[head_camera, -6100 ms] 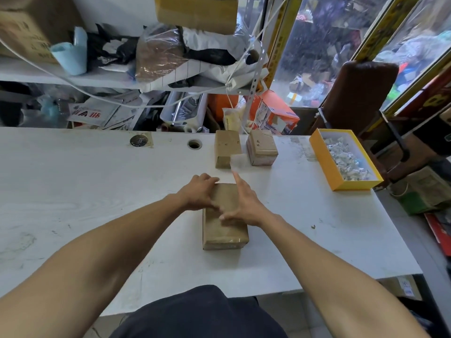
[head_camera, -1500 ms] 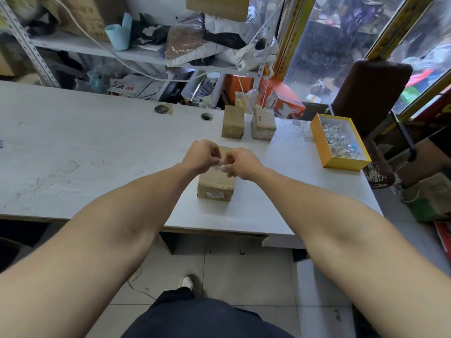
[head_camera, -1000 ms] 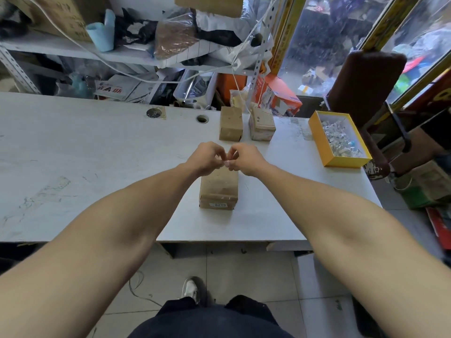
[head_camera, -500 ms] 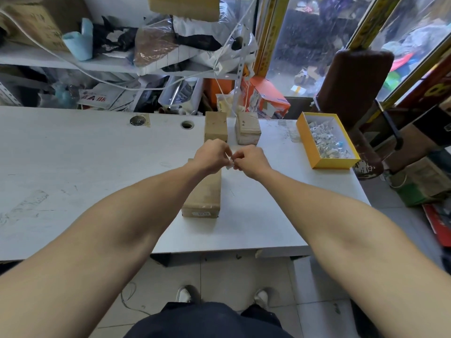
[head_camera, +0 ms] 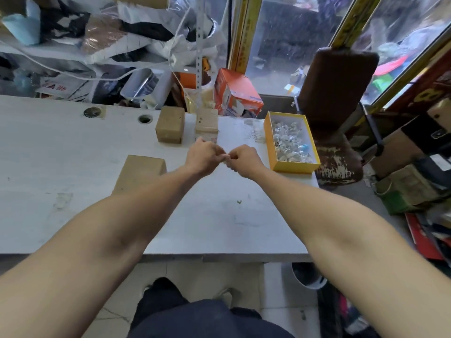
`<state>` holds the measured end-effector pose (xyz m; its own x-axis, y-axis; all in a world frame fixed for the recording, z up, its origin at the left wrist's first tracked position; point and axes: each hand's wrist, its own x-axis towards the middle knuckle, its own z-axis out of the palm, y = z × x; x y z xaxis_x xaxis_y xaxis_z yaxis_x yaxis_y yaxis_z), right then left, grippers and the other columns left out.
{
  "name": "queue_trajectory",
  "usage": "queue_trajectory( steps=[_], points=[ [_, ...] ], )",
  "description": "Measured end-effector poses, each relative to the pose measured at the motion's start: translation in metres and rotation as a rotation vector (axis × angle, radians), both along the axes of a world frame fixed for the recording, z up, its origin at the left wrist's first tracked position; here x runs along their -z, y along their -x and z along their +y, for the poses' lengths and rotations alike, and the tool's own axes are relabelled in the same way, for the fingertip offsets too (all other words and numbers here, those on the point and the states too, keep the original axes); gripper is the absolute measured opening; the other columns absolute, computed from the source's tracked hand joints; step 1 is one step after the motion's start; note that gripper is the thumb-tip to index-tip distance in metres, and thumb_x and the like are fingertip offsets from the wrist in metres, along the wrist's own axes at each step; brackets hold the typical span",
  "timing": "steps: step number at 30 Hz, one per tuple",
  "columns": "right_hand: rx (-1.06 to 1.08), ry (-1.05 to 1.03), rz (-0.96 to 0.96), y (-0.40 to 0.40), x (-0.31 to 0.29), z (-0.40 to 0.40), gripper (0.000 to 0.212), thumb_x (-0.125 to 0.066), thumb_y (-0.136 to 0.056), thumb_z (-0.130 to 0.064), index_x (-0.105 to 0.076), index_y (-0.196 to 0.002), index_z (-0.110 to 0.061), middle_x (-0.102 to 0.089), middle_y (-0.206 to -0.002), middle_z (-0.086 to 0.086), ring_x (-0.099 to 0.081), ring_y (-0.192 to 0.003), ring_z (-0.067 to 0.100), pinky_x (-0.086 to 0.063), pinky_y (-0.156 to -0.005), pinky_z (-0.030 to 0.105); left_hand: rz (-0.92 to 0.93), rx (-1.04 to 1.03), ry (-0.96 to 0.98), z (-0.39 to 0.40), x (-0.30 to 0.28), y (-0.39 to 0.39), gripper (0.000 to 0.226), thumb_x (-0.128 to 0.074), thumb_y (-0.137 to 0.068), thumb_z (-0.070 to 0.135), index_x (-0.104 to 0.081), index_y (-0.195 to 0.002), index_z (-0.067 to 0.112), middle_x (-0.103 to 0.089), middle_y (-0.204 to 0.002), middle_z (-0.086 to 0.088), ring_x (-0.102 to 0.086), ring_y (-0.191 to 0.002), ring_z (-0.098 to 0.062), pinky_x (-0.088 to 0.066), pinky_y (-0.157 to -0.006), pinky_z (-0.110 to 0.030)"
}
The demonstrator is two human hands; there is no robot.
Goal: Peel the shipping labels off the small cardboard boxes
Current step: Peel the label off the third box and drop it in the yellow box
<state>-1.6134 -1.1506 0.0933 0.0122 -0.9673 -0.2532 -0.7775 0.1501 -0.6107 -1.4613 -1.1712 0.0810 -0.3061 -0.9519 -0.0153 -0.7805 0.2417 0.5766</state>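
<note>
Pale paper, a small crumpled scrap, sits pinched between the two hands above the surface; the left hand and right hand meet knuckle to knuckle, fingers of both curled tight on the scrap, which looks like a peeled label being balled up, though it is too small to be sure; the yellow tray of similar crumpled bits lies just to the right of the hands, its long axis running away from the person, so the right hand is the nearer one for a drop; the near box, plain matt brown cardboard with soft edges, lies to the left of the hands, partly behind the left forearm, its long axis also running away; two more boxes stand at the far edge, a bare brown one and, just beside it, one with pale label or tape on its front; the latter lies straight ahead of the left hand's fingers and is, I judge, the next to be peeled; the surface is white, scuffed laminate.
</note>
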Motion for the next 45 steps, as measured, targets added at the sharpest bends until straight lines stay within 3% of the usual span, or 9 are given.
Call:
queue_trajectory(
  steps=[2, 6, 10, 18, 25, 32, 37, 40, 45],
  points=[
    [0.048, -0.026, -0.03, 0.021, 0.003, -0.003, 0.019, -0.065, -0.091, -0.019, -0.068, -0.107, -0.009, -0.068, -0.081, 0.007, -0.063, -0.071, 0.02, -0.042, -0.048, 0.022, -0.008, 0.004, -0.05, -0.002, 0.004, 0.02, 0.03, -0.065, -0.088, 0.05, -0.076, -0.108, 0.03, -0.066, -0.095, 0.01, -0.044, -0.116, -0.022, -0.04, -0.087, -0.032],
    [0.095, -0.08, -0.086, 0.057, 0.007, -0.009, 0.075, -0.068, -0.089, -0.019, -0.024, -0.151, -0.021, -0.068, -0.102, 0.011, -0.064, -0.079, 0.017, -0.044, -0.052, 0.022, 0.054, 0.077, -0.213, -0.019, 0.006, 0.058, 0.013, -0.075, -0.082, 0.043, -0.074, -0.085, 0.031, -0.075, -0.094, 0.01, -0.066, -0.096, -0.014, -0.05, -0.09, -0.046],
    [0.078, -0.106, -0.11, 0.094, 0.005, -0.027, 0.077, -0.065, -0.087, -0.005, -0.027, -0.152, -0.02, -0.067, -0.091, 0.001, -0.064, -0.088, 0.017, -0.053, -0.076, 0.031, 0.146, 0.151, -0.265, -0.044, 0.007, 0.09, 0.016, -0.085, -0.071, 0.031, -0.069, -0.069, 0.031, -0.072, -0.075, 0.011, -0.069, -0.077, -0.011, -0.057, -0.08, -0.048],
    [0.124, -0.158, -0.037, 0.132, 0.018, -0.061, 0.071, -0.068, -0.082, -0.003, -0.04, -0.146, -0.02, -0.068, -0.106, 0.007, -0.067, -0.093, 0.02, -0.056, -0.09, 0.04, 0.095, 0.178, -0.222, -0.077, 0.006, 0.131, 0.024, -0.087, -0.067, 0.027, -0.063, -0.066, 0.022, -0.067, -0.071, 0.007, -0.065, -0.077, -0.019, -0.054, -0.081, -0.046],
    [0.046, -0.174, 0.018, 0.155, 0.022, -0.078, 0.053, -0.062, -0.087, -0.005, -0.049, -0.137, -0.015, -0.066, -0.108, 0.005, -0.059, -0.089, 0.015, -0.043, -0.063, 0.019, -0.006, 0.201, -0.124, -0.092, 0.006, 0.153, 0.023, -0.075, -0.083, 0.038, -0.075, -0.102, 0.025, -0.074, -0.099, 0.001, -0.062, -0.1, -0.018, -0.038, -0.093, -0.042],
    [0.021, -0.14, 0.039, 0.207, 0.023, -0.097, 0.041, -0.055, -0.088, -0.005, -0.058, -0.128, -0.013, -0.068, -0.108, 0.009, -0.063, -0.099, 0.025, -0.053, -0.081, 0.034, -0.117, 0.158, -0.056, -0.103, 0.017, 0.195, 0.033, -0.057, -0.094, 0.042, -0.075, -0.081, 0.019, -0.061, -0.08, 0.003, -0.05, -0.108, -0.022, -0.03, -0.099, -0.043],
    [0.011, -0.141, 0.086, 0.258, 0.021, -0.117, 0.043, -0.057, -0.088, -0.01, -0.056, -0.131, -0.013, -0.064, -0.122, 0.011, -0.062, -0.104, 0.023, -0.055, -0.087, 0.037, -0.228, 0.106, -0.121, -0.114, 0.018, 0.234, 0.044, -0.041, -0.103, 0.042, -0.067, -0.085, 0.012, -0.06, -0.091, -0.009, -0.047, -0.11, -0.03, -0.036, -0.078, -0.039],
    [-0.006, -0.111, 0.144, 0.283, 0.014, -0.131, 0.041, -0.053, -0.091, -0.011, -0.056, -0.132, -0.011, -0.062, -0.127, 0.011, -0.06, -0.11, 0.026, -0.052, -0.091, 0.034, -0.26, 0.072, -0.152, -0.127, 0.015, 0.255, 0.038, -0.051, -0.1, 0.04, -0.059, -0.077, 0.01, -0.059, -0.086, -0.009, -0.056, -0.099, -0.031, -0.047, -0.075, -0.042],
    [-0.012, -0.07, 0.194, 0.311, 0.01, -0.151, 0.036, -0.053, -0.089, -0.012, -0.062, -0.123, -0.007, -0.065, -0.122, 0.012, -0.059, -0.112, 0.028, -0.049, -0.095, 0.037, -0.192, -0.02, -0.131, -0.154, 0.004, 0.281, 0.015, -0.067, -0.089, 0.02, -0.066, -0.101, 0.012, -0.069, -0.103, -0.01, -0.061, -0.096, -0.027, -0.052, -0.079, -0.04]
  ],
)
